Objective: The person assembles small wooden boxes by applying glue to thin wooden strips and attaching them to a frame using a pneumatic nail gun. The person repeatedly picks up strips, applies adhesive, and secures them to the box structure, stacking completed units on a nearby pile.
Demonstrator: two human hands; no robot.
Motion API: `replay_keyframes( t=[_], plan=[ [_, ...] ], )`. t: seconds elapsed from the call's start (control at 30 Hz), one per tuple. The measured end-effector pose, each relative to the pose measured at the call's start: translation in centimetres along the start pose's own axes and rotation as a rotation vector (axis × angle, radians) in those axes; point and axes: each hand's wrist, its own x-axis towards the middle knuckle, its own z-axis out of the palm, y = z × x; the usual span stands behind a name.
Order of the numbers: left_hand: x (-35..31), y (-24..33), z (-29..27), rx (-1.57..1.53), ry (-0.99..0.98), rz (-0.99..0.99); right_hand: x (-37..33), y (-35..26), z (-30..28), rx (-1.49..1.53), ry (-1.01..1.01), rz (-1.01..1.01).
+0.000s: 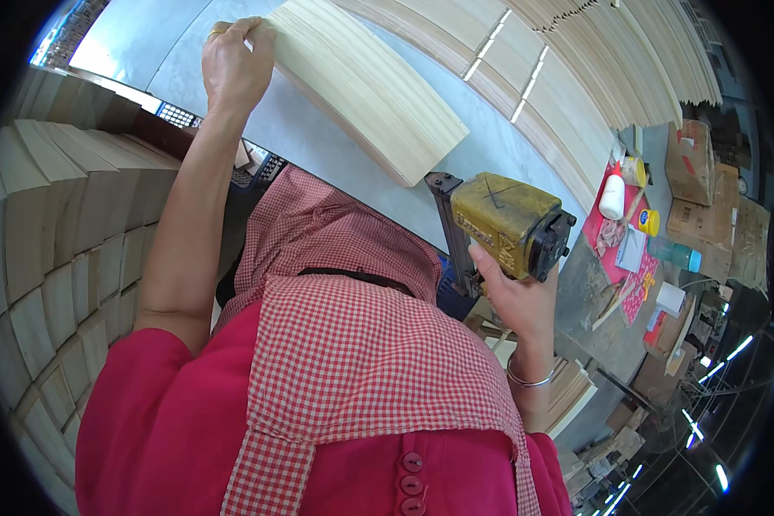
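A long pale wooden box (361, 82) lies slantwise on the light table (176, 52). My left hand (236, 64) is at its far left end, fingers bent against the edge; the fingertips are partly hidden. In my right hand (525, 301) is a worn yellow and black nail gun (503, 215), with my fingers wrapped round its handle. The gun's nose is right beside the near right end of the wooden box; whether they touch I cannot tell.
Wooden boards (482, 52) lie along the table's far side, with stacked slats (611, 60) beyond. Stacked wood blocks (52, 224) rise at my left. A side table at right carries a white bottle (612, 193), a teal bottle (675, 254) and cardboard boxes (705, 215).
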Motion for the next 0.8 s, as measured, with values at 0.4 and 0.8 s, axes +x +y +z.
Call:
replay_keyframes(
  t=[0.4, 0.8],
  plan=[
    [-2.1, 1.2, 1.6, 0.034, 0.083, -0.044, 1.4, -2.0, -3.5, -0.105, -0.015, 0.066],
    [-1.9, 0.2, 1.9, 0.083, 0.086, 0.001, 4.8, -3.8, -4.0, -0.239, -0.111, -0.067]
  ],
)
